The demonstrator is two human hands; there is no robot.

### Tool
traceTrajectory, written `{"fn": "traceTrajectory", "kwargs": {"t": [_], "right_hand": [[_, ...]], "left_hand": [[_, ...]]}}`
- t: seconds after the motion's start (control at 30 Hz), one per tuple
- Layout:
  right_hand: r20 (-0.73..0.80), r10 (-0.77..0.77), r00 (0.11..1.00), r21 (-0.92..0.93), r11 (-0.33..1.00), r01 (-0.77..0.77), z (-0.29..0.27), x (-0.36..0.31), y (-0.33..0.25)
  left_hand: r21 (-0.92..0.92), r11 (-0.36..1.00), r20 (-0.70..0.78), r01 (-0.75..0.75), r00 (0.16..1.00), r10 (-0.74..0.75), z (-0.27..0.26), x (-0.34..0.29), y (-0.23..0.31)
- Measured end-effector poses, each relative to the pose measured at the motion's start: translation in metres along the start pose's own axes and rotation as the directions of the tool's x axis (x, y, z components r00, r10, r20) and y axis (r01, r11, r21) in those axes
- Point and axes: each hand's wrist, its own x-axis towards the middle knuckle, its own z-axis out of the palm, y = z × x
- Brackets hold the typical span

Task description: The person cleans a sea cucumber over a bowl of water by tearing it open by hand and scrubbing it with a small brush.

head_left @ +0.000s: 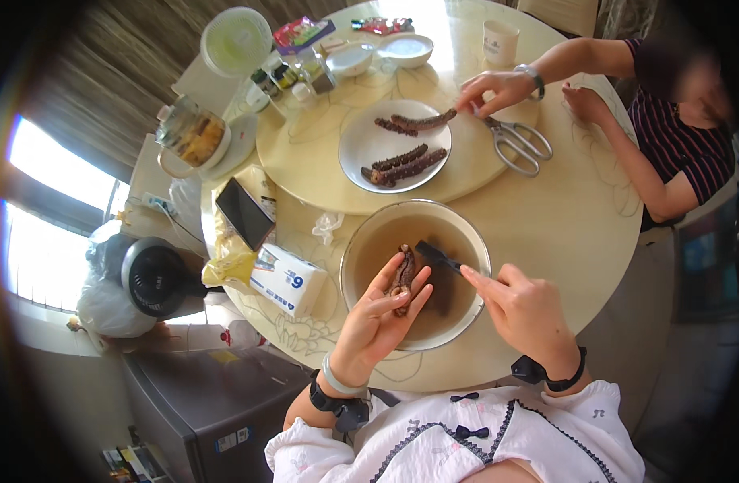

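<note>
One dark sea cucumber (402, 275) is held in the left hand (387, 312), pinched between thumb and fingers; it lies at 12 o'clock from the palm, over the basin (348, 266) of cloudy brown water. Seen from the right hand (524, 312), it sits between 9 and 10 o'clock. Black brush (440, 256) is gripped by the handle in the right hand, index finger extended along it; brush head is at 1 o'clock from the sea cucumber, just beside it, contact cannot be told. White bowl (353, 145) with more sea cucumbers is set at 12 o'clock from the basin. Co-worker's hand (494, 90) is held at the bowl's 2 o'clock rim, fingertips closed near one sea cucumber's end. Scissors (522, 148) are at 1 o'clock from the basin, tissue pack (289, 280) at 9, all on the worktop (563, 225).
</note>
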Motion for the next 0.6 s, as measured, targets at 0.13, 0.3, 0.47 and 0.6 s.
{"fn": "traceTrajectory", "kwargs": {"t": [0.13,0.3,0.47,0.6], "right_hand": [[0.051,0.066,0.997,-0.137,0.989,-0.059,0.0,0.005,-0.003],[0.104,0.106,0.989,0.017,0.994,-0.108,-0.011,0.006,-0.015],[0.114,0.017,0.993,0.06,0.998,-0.024,-0.009,0.0,-0.027],[0.145,0.096,0.985,-0.055,0.995,-0.089,-0.008,0.006,-0.029]], "left_hand": [[-0.045,0.999,-0.058,0.02,0.998,-0.023,-0.002,0.0,0.0],[-0.087,0.994,-0.046,0.073,0.996,-0.077,-0.006,0.008,0.002],[-0.074,0.989,0.005,0.131,0.991,-0.131,-0.003,0.006,0.005],[-0.133,0.97,0.011,0.205,0.979,-0.205,-0.003,0.009,0.007]]}}
